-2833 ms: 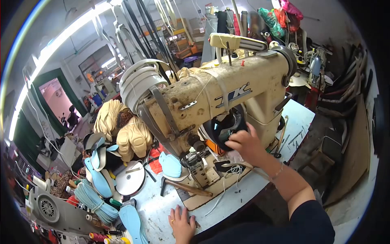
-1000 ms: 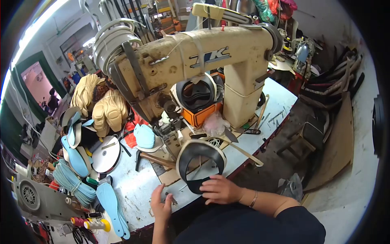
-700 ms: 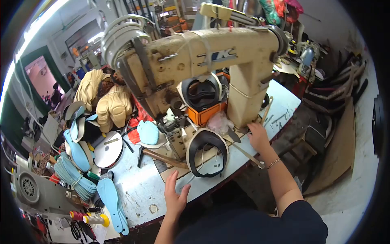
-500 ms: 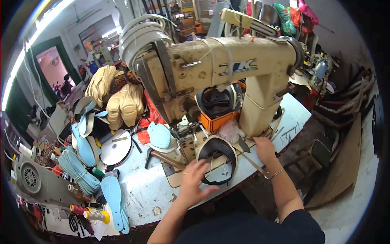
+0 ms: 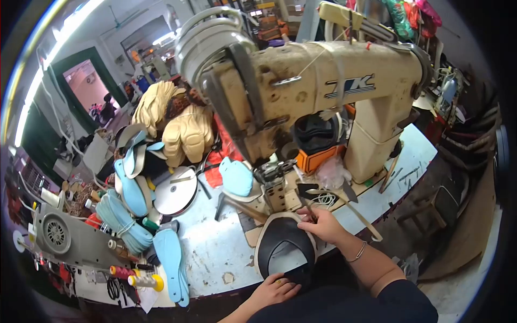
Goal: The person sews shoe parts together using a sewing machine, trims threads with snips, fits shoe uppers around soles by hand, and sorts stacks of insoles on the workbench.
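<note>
A black shoe upper [image 5: 285,240] with a pale rim lies at the table's front edge, below the sewing machine's head [image 5: 237,107]. My left hand [image 5: 276,291] has its fingers closed over the upper's near end; the thumb is hidden. At the upper's far right side, my right hand [image 5: 325,225] pinches a slim dark tool [image 5: 308,206], its exact kind partly covered by my fingers. Close above that hand are a coil of white cord [image 5: 325,200] and a pale strip [image 5: 362,214]. The machine's post [image 5: 276,198] rises just beyond the upper.
Left on the table are light blue insoles [image 5: 171,264], a bundle of light blue strips [image 5: 125,222], a white disc [image 5: 175,191] and thread cones [image 5: 145,281]. Behind the post stands an orange box [image 5: 318,160] with dark uppers. A wooden-handled hammer [image 5: 242,209] lies beside the post.
My right hand has moved from the machine's base leftward to the upper, now with the dark tool. My left hand has lowered onto the upper, which has turned and come nearer. The view has shifted.
</note>
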`<state>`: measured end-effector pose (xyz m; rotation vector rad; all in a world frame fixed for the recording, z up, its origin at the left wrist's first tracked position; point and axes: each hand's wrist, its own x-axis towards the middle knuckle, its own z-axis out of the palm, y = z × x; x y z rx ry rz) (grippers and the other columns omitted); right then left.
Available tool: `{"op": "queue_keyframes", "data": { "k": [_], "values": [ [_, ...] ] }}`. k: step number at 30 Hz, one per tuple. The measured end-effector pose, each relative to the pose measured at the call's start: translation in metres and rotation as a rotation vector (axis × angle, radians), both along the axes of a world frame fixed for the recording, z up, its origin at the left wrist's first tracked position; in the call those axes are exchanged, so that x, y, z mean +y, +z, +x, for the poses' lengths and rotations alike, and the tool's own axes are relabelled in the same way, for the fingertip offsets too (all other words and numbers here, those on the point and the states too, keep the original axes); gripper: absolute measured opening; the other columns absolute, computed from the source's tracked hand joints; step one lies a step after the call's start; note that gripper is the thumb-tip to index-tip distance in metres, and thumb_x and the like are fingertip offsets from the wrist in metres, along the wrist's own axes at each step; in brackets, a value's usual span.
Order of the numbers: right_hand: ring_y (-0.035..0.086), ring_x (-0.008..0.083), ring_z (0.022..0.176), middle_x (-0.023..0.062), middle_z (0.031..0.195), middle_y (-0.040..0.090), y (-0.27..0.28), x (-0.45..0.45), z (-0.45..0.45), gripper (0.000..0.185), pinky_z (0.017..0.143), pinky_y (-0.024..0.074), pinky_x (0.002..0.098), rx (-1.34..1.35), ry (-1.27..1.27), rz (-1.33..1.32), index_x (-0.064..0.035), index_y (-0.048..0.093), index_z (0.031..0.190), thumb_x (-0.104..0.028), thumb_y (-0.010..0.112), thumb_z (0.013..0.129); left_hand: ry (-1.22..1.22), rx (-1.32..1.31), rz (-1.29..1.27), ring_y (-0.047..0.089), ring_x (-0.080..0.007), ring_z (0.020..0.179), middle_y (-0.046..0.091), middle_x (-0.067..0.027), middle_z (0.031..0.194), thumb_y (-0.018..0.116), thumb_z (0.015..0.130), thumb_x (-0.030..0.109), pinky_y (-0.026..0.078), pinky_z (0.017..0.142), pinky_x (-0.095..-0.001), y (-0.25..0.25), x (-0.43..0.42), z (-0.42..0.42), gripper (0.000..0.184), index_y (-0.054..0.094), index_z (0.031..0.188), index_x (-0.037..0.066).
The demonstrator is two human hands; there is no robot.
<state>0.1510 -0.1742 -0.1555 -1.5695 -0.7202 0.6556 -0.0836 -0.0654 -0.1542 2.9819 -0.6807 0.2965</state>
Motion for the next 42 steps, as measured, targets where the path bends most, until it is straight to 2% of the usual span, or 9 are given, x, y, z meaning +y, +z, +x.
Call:
{"op": "queue_keyframes", "data": {
  "k": [4,10,12,14,18,23,26,35,42],
  "values": [
    [0.054,0.0059,0.075,0.0011,0.087,0.06,0.021,0.019,-0.018,0.034,0.07,0.045,0.0204,0.239,0.097,0.065,0.0009,0.058,0.113,-0.008,0.067,0.081,0.006,0.08,-0.932,0.056,-0.0293,0.109,0.063,-0.0108,0.107,0.068,0.08,0.025,0.041,0.095,-0.0404,0.022,0.023,-0.014,0.036,0.063,0.108,0.003],
    [0.056,0.0082,0.077,0.0012,0.088,0.06,0.036,0.034,-0.043,0.032,0.07,0.0466,0.0224,0.081,0.231,0.035,-0.0002,0.059,0.109,-0.006,0.069,0.079,0.724,-0.332,-1.302,0.056,-0.0191,0.104,0.061,-0.0126,0.109,0.052,0.09,0.012,0.045,0.086,-0.0291,0.04,0.065,0.024,0.028,0.057,0.113,-0.003],
    [0.057,0.0099,0.075,0.002,0.089,0.061,0.037,0.035,-0.047,0.032,0.069,0.047,0.0235,0.002,0.275,0.033,-0.001,0.059,0.109,-0.007,0.069,0.079,0.7,0.221,-1.642,0.058,-0.0117,0.089,0.064,-0.0063,0.096,0.051,0.093,0.018,0.046,0.078,-0.0225,0.045,0.074,0.033,0.028,0.058,0.11,-0.003],
    [0.059,0.0166,0.076,0.0044,0.089,0.058,0.038,0.038,-0.05,0.033,0.067,0.0481,0.0253,-0.612,0.096,0.219,-0.0036,0.059,0.106,-0.006,0.071,0.075,0.711,0.215,-1.643,0.056,-0.0061,0.076,0.063,-0.0008,0.086,0.051,0.095,0.022,0.045,0.069,-0.0199,0.051,0.071,0.035,0.028,0.061,0.105,-0.002],
    [0.057,0.0197,0.07,0.0068,0.082,0.054,0.054,0.034,-0.059,0.025,0.061,0.046,0.0289,-0.722,0.062,0.223,-0.0043,0.061,0.092,-0.008,0.075,0.072,0.665,0.24,-1.687,0.054,-0.0047,0.071,0.062,0.0007,0.082,0.051,0.094,0.023,0.043,0.064,-0.0192,0.048,0.064,0.041,0.027,0.062,0.098,-0.001],
    [0.057,0.033,0.078,0.0134,0.084,0.054,0.05,0.043,-0.043,0.021,0.067,0.0469,0.039,-0.715,0.174,0.049,-0.0021,0.058,0.087,-0.016,0.07,0.075,0.692,0.19,-1.486,0.051,-0.0025,0.07,0.06,0.0037,0.077,0.052,0.094,0.022,0.041,0.06,-0.0181,0.043,0.061,0.053,0.026,0.064,0.092,0.0],
    [0.057,0.0325,0.078,0.0129,0.084,0.054,0.047,0.044,-0.033,0.022,0.068,0.0476,0.0382,-0.726,0.253,0.022,-0.0019,0.057,0.084,-0.016,0.07,0.073,0.672,0.28,-1.439,0.054,-0.0062,0.08,0.064,0.0008,0.089,0.051,0.094,0.022,0.044,0.073,-0.0211,0.017,0.074,0.057,0.028,0.063,0.106,0.0],
    [0.055,0.0255,0.085,0.0065,0.086,0.05,0.03,0.051,-0.023,0.027,0.068,0.0481,0.0348,-1.052,0.603,0.216,-0.0073,0.051,0.082,-0.01,0.071,0.064,0.819,0.42,-1.589,0.056,-0.01,0.075,0.064,-0.0041,0.084,0.055,0.09,0.022,0.044,0.069,-0.0241,-0.008,0.099,0.08,0.027,0.065,0.096,-0.003],
    [0.057,0.0303,0.089,0.0105,0.09,0.056,0.017,0.067,-0.027,0.038,0.076,0.0481,0.0378,-0.732,0.402,0.2,-0.0064,0.054,0.094,-0.013,0.075,0.063,0.815,0.387,-1.545,0.055,-0.0102,0.075,0.064,-0.004,0.08,0.058,0.089,0.025,0.043,0.067,-0.0254,-0.008,0.113,0.077,0.027,0.067,0.09,0.0]
  ]
}}
